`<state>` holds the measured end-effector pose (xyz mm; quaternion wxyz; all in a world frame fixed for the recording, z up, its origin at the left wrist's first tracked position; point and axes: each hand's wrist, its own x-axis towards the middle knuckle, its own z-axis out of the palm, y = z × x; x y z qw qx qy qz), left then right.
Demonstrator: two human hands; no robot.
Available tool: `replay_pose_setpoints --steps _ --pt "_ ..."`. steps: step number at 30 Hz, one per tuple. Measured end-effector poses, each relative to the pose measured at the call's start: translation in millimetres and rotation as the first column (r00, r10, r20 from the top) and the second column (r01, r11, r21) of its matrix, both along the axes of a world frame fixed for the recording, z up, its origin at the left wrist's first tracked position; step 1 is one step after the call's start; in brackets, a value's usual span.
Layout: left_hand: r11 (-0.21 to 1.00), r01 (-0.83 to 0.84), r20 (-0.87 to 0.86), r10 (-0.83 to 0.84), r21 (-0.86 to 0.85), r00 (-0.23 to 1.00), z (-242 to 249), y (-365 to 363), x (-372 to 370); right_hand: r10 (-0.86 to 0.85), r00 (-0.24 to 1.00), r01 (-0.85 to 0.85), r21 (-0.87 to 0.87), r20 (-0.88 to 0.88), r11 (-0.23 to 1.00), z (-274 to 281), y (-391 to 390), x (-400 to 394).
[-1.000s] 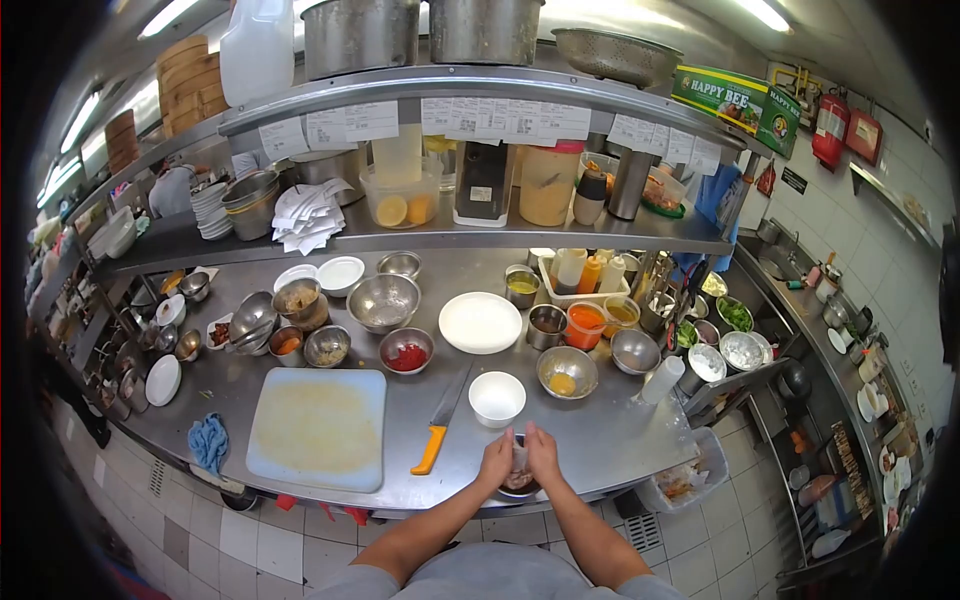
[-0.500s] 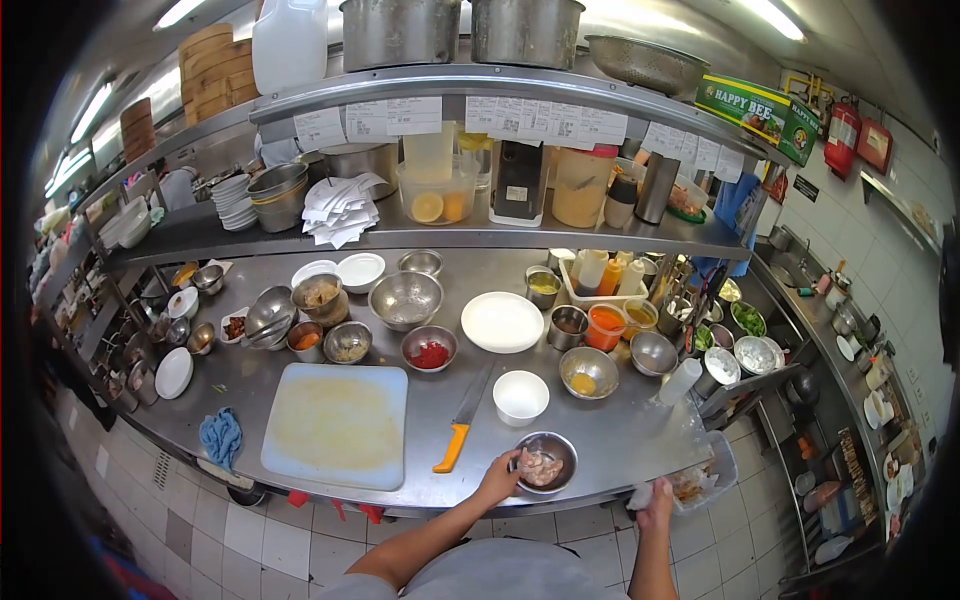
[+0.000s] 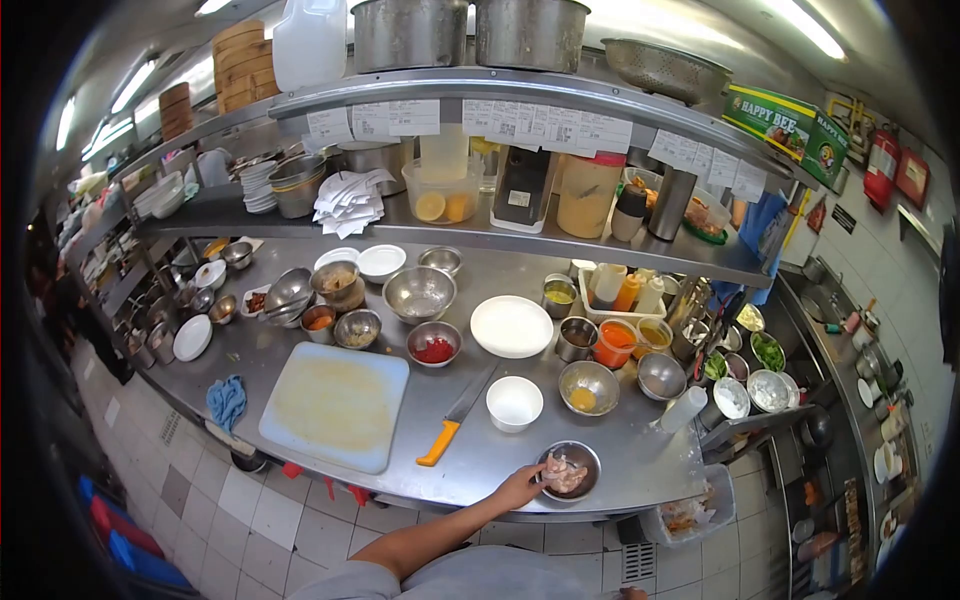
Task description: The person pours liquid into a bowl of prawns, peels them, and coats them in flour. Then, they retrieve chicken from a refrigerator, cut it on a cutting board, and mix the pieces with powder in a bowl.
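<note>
At the front edge of the steel counter, my left hand (image 3: 522, 486) grips the left rim of a small metal bowl (image 3: 594, 484), its fingertips beside pieces of raw meat (image 3: 567, 474). Only a sliver of my right hand (image 3: 634, 593) shows at the bottom edge of the view; its fingers and anything in them are hidden. Behind the bowl stands a white bowl (image 3: 515, 404). An orange-handled knife (image 3: 438, 443) lies to the left, beside a pale cutting board (image 3: 336, 405).
A white oval plate (image 3: 511, 327), a bowl of red food (image 3: 434, 344) and sauce containers (image 3: 614, 343) stand farther back. A blue cloth (image 3: 226, 401) lies at the left. Below the counter's right end is a plastic bin (image 3: 690, 515). A shelf (image 3: 450, 235) spans the back.
The view has shifted. My right hand, which held something whitish near the bin, has dropped to the bottom edge. My left hand stays at the metal bowl, which now sits farther right in view.
</note>
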<state>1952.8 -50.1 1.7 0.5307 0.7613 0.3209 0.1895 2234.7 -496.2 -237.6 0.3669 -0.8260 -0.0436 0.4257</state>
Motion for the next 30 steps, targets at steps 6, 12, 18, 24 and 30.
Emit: replay_pose_setpoints --steps 6,12,18,24,30 --pt "0.949 -0.176 0.01 0.185 -0.261 0.983 16.2 -29.3 31.7 -0.221 0.975 0.215 0.222 -0.001 0.951 -16.5 9.0 106.4" --pt "0.965 -0.256 0.031 0.258 -0.058 0.966 0.7 -42.4 50.4 -0.483 0.876 0.42 0.473 0.011 0.774 68.9 77.8 226.2" --pt "0.958 -0.286 -0.065 0.285 -0.01 0.956 24.0 -52.4 65.0 -0.69 0.72 0.572 0.503 0.07 0.648 127.6 137.6 311.0" --pt "0.939 -0.301 -0.041 0.298 -0.169 0.954 25.3 -52.4 94.5 -0.526 0.841 0.387 0.537 0.129 0.75 116.1 149.2 322.9" --pt "0.895 -0.389 0.099 0.417 -0.219 0.903 -30.8 -41.2 127.9 -0.311 0.95 0.246 0.651 -0.015 0.718 191.3 176.8 172.9"
